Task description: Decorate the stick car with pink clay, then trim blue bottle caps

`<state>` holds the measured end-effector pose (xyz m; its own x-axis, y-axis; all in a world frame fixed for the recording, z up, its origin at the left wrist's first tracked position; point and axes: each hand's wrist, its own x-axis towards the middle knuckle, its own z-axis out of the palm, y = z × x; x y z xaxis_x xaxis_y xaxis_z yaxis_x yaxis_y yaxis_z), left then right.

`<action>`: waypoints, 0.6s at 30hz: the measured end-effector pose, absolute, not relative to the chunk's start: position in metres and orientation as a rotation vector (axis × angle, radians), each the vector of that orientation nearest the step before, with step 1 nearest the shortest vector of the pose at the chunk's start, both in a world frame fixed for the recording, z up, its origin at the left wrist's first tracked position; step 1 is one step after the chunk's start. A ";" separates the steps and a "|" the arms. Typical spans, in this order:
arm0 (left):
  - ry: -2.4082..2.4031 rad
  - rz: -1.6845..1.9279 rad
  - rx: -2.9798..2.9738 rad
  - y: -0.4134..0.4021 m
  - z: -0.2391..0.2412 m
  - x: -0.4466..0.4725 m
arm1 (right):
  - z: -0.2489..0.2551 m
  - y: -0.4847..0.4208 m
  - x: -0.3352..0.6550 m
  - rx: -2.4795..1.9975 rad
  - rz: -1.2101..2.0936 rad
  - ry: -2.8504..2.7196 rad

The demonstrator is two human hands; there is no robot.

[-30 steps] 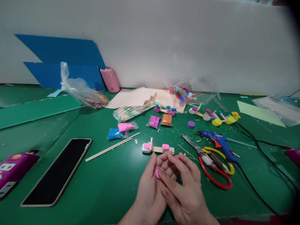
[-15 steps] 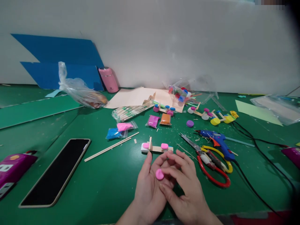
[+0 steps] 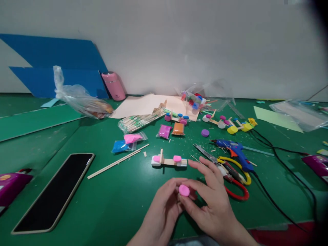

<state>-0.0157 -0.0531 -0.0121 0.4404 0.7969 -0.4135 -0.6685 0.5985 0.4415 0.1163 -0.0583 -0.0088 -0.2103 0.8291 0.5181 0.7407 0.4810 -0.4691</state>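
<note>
While left hand (image 3: 164, 209) and right hand (image 3: 213, 202) pinch pink disc (image 3: 183, 190), clay (image 3: 131, 138) in bag (image 3: 143, 136)

Your left hand (image 3: 164, 213) and right hand (image 3: 214, 205) are bare, wrists uncovered; grey cloth (image 3: 185, 242) (garment unclear) shows at 6 o'clock.

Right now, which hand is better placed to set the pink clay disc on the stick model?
Probably the right hand: its fingertips pinch the pink clay disc and reach nearest the stick model; the left hand steadies it farther back.
</note>
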 end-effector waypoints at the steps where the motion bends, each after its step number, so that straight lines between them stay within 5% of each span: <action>1: 0.691 0.924 0.308 -0.055 -0.013 -0.016 | -0.008 -0.058 0.117 -1.298 0.141 -1.978; 18: 0.948 0.872 0.524 -0.055 -0.016 -0.016 | -0.020 -0.057 0.121 -1.264 0.303 -1.988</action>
<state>-0.0158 -0.0553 -0.0159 0.2955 0.8278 -0.4769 -0.4060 0.5607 0.7217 0.1213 -0.0566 -0.0200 -0.2333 0.8548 0.4635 0.6783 0.4846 -0.5523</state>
